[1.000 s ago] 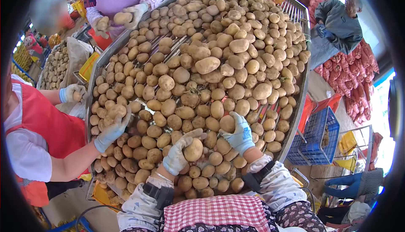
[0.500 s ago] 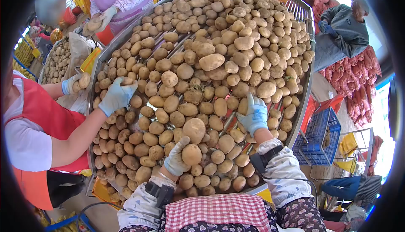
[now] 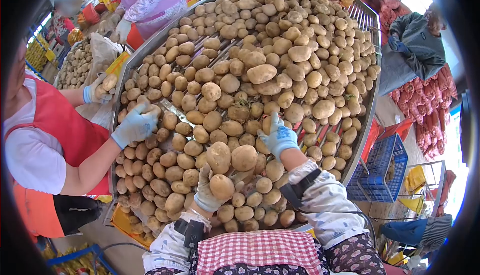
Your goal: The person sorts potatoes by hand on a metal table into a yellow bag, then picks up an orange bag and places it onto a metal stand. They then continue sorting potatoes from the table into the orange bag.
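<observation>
A long metal sorting table (image 3: 364, 120) is heaped with several brown potatoes (image 3: 270, 55). My left hand (image 3: 206, 191), in a pale glove, grips one potato (image 3: 221, 186) near the table's near end, with two larger potatoes just above it. My right hand (image 3: 278, 136), in a blue-grey glove, reaches over the pile and closes on a potato (image 3: 268, 123) in the middle of the near half. Both forearms wear patterned sleeves with black wrist straps.
A co-worker in a red apron at the left has a gloved hand (image 3: 134, 126) on the pile and another (image 3: 100, 91) holding a potato. Another person stands at the far left end, one at the right. A blue crate (image 3: 381, 171) sits at the right, a potato sack (image 3: 75, 65) at the left.
My right hand moved up the pile, then back left onto a potato. My left hand stayed shut on its potato. The co-worker's hand shifted up along the left edge.
</observation>
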Demonstrator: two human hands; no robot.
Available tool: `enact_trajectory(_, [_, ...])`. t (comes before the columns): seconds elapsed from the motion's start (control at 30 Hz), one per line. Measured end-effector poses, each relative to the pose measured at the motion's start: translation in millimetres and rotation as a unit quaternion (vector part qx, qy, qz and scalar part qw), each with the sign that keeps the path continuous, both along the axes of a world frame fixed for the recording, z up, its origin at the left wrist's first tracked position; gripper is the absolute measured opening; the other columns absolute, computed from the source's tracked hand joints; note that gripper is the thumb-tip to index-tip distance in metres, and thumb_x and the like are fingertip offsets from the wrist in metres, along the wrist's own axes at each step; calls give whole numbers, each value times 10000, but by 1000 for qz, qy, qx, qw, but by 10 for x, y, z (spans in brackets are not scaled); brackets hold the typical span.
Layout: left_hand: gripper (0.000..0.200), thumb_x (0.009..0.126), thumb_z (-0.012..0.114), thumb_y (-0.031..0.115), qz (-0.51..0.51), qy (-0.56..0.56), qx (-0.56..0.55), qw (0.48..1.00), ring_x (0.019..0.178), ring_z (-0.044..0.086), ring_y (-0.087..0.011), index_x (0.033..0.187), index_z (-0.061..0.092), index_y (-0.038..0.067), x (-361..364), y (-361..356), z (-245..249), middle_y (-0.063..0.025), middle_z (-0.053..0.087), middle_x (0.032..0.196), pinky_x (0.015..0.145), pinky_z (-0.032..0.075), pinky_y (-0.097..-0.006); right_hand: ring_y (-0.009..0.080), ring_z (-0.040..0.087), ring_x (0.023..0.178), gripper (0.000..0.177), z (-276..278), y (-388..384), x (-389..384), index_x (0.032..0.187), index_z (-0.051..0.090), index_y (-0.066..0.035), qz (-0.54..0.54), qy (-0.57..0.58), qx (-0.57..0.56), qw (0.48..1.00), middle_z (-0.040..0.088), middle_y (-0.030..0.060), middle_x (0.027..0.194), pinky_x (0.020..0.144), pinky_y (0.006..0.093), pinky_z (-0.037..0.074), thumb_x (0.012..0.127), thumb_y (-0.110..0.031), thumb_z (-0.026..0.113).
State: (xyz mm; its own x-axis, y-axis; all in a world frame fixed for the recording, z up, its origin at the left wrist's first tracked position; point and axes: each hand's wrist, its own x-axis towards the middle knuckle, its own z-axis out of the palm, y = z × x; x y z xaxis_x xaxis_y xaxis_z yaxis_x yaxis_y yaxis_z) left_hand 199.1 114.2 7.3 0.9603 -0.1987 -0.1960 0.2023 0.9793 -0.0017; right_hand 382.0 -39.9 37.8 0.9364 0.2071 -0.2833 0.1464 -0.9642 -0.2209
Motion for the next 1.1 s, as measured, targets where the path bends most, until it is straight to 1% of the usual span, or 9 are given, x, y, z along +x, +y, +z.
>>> enact_trajectory(0.2, [732, 857, 567, 529, -30, -33, -31, 999, 1381, 227, -402, 1434, 321, 151, -18, 53, -43, -136, 313, 1483, 980, 424, -525, 307, 613, 1035, 637, -91, -324, -135, 1286, 467, -34, -30, -9, 272, 962, 609, 167, 1161, 897, 399, 484, 831, -443, 646])
enact_trajectory(0.3, [722, 851, 578, 522, -53, -2, -13, 999, 1346, 314, -395, 1411, 360, 120, 107, 14, -79, -143, 375, 1444, 954, 452, -514, 268, 603, 1043, 458, -184, -483, -411, 1280, 496, -147, -197, 331, 724, 573, 605, 132, 1145, 828, 370, 525, 926, -437, 517])
enact_trajectory(0.4, [697, 851, 583, 499, -68, 26, 29, 997, 1285, 413, -381, 1390, 391, 103, 209, -68, -136, -139, 451, 1389, 937, 473, -492, 288, 600, 1048, 448, -163, -471, -678, 1244, 524, -141, -123, 262, 739, 608, 600, 119, 1161, 785, 409, 538, 931, -459, 483])
enact_trajectory(0.43, [630, 882, 566, 446, -86, 7, -65, 994, 1232, 470, -367, 1372, 399, 86, 196, -54, -203, -130, 429, 1408, 949, 475, -474, 301, 619, 999, 421, -182, -540, -666, 1210, 544, -133, -222, 406, 805, 372, 627, 91, 1110, 737, 447, 547, 931, -439, 471])
enact_trajectory(0.6, [555, 911, 528, 414, -88, -34, -82, 992, 1186, 512, -351, 1337, 442, 69, -41, 71, -200, -154, 445, 1392, 943, 485, -464, 270, 654, 869, 369, 34, -791, -715, 1174, 568, -121, -283, 319, 759, 491, 669, 91, 957, 691, 378, 539, 906, -365, 502])
enact_trajectory(0.7, [500, 928, 521, 332, -86, 18, -104, 991, 1146, 546, -343, 1308, 452, 14, -214, 152, -81, -165, 505, 1325, 946, 481, -479, 265, 665, 885, 531, 85, -627, -504, 1213, 552, -71, 57, -18, 348, 935, 663, 138, 1037, 752, 349, 529, 848, -456, 555])
enact_trajectory(0.83, [484, 938, 507, 308, -39, -18, -66, 997, 1116, 564, -368, 1298, 449, -9, -459, 243, -40, -208, 537, 1263, 946, 482, -494, 325, 575, 1138, 829, 610, 262, -709, 1438, 328, -85, 118, 50, -78, 989, 582, 193, 1242, 913, 419, 467, 822, -602, 528])
enact_trajectory(0.93, [480, 936, 510, 312, 3, 18, -46, 999, 1098, 573, -380, 1287, 458, -12, -685, 277, 116, -216, 552, 1237, 944, 484, -500, 327, 587, 1116, 858, 359, 371, -614, 1450, 287, -84, 90, 80, -134, 984, 579, 186, 1249, 918, 434, 462, 823, -616, 530])
enact_trajectory(1.1, [479, 949, 482, 371, 12, 86, 64, 994, 1088, 591, -326, 1298, 465, 44, -894, 224, 48, -192, 577, 1197, 877, 535, -475, 275, 619, 1044, 632, 344, -295, -655, 1256, 502, 11, 86, 125, 242, 958, 626, 161, 1161, 864, 379, 496, 867, -481, 584])
